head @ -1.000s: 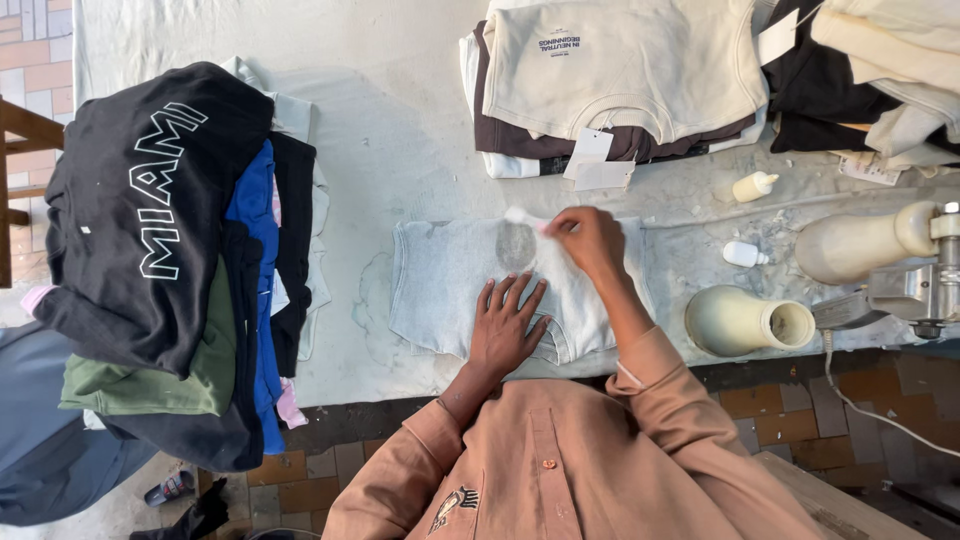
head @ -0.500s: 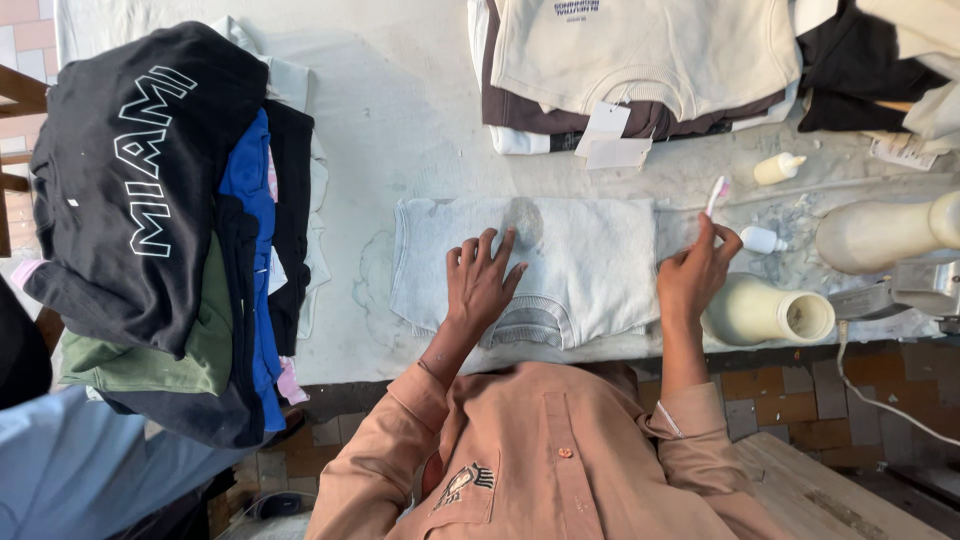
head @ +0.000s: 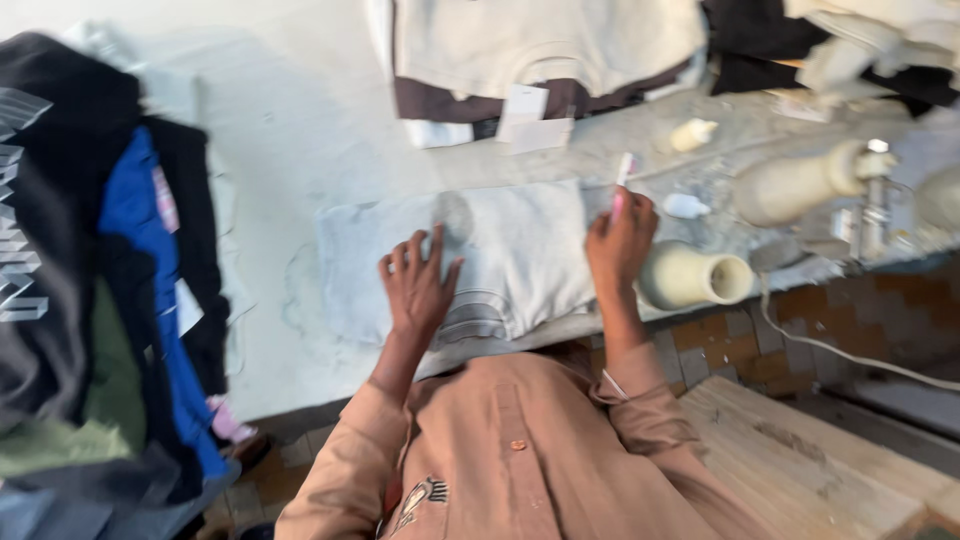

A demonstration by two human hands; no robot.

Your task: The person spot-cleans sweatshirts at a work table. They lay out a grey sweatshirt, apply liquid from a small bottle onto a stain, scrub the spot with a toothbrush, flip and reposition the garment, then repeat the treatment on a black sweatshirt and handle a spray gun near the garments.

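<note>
White cloth covers the worktable (head: 300,130), stained grey in places, and on it a pale folded garment (head: 510,255) is laid flat just in front of the person, with a dark round mark near its upper edge and a curved printed line near its lower edge. The left hand (head: 418,285) is pressed flat on the garment's left half, fingers spread and palm down, nothing gripped. The right hand (head: 620,240) is raised at the garment's right edge, closed around a small pink and white stick-like tool (head: 622,180) that points upward from the fingers; what kind of tool it is cannot be told through the blur.

Just right of that hand a cream thread cone (head: 695,277) is seen lying on its side, open end toward the table's edge. A second, larger cone (head: 800,185) is set farther right, beside blurred metal parts. Two small white objects (head: 690,135) lie above the hand. At the far edge a stack of folded shirts (head: 540,50), cream over brown, is placed with paper tags (head: 530,115) hanging from it. On the left a heap of dark, blue and green clothes (head: 100,270) is piled. Brown tiled floor (head: 740,350) and a wooden plank (head: 800,450) are seen below the table.
</note>
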